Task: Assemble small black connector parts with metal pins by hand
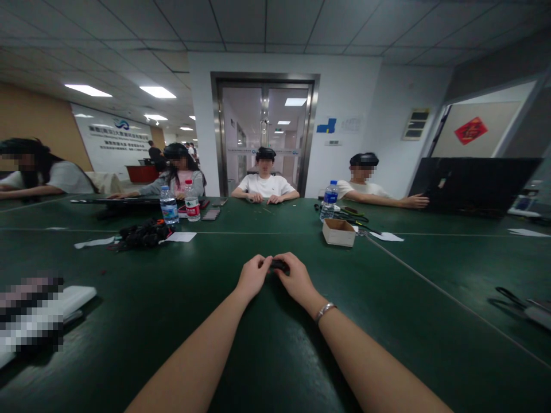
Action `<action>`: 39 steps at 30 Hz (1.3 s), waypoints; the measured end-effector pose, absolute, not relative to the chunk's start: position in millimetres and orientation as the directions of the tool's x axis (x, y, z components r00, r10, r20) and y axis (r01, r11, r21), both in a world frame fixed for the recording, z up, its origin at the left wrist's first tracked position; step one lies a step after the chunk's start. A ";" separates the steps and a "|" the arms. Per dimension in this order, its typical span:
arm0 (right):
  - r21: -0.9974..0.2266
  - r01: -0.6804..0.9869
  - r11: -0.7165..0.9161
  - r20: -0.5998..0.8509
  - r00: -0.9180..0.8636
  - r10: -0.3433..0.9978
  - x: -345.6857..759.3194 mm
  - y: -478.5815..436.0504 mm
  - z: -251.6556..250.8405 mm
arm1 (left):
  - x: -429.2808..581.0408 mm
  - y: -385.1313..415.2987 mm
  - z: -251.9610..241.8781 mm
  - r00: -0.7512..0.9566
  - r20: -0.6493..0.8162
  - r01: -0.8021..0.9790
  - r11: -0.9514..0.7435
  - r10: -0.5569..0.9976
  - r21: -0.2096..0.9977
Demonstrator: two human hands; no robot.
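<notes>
Both my hands meet over the green table [189, 298], near the middle of the head view. Between them is a small black object [279, 264], partly covered by the fingers; what it is I cannot make out. My left hand [253, 276] is closed, with thumb and fingertips at the object's left end. From the other side my right hand [296, 277] is closed round the object's right part, its fingers curved over it. A metal bracelet [325, 312] sits on my right wrist.
Beyond my hands stand an open box [339, 233], a blue-capped bottle [329, 201] and two bottles at left. A black cable bundle [145, 233] lies front left. Several people sit around the table. A large black screen [473, 186] stands at right.
</notes>
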State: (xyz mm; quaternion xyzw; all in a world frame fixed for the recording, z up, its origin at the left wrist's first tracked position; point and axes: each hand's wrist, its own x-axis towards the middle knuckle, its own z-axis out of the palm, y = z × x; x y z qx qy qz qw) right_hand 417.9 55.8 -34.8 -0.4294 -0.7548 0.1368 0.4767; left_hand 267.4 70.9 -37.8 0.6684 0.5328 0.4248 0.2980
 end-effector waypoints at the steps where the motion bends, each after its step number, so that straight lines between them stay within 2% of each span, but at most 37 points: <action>1: -0.615 0.517 0.595 0.602 -0.178 0.778 417.6 55.8 -35.1 | 267.5 70.8 -38.0 0.067 0.255 0.456 -0.257 0.965 0.852; 10: -0.652 0.557 0.515 0.539 -0.137 0.831 417.6 59.1 -38.9 | 268.7 76.1 -44.2 0.098 0.381 0.234 -0.394 0.919 0.889; 18: -0.679 0.545 0.492 0.514 -0.126 0.848 417.7 59.6 -38.9 | 268.2 76.2 -42.8 0.119 0.392 0.175 -0.408 0.912 0.896; 33: -0.625 0.537 0.566 0.591 -0.149 0.793 419.1 58.3 -39.3 | 267.5 72.1 -38.5 0.082 0.229 0.468 -0.240 0.970 0.851; 39: -0.583 0.563 0.586 0.617 -0.163 0.770 415.5 52.0 -31.8 | 269.5 66.8 -31.6 0.041 0.249 0.535 -0.232 0.968 0.812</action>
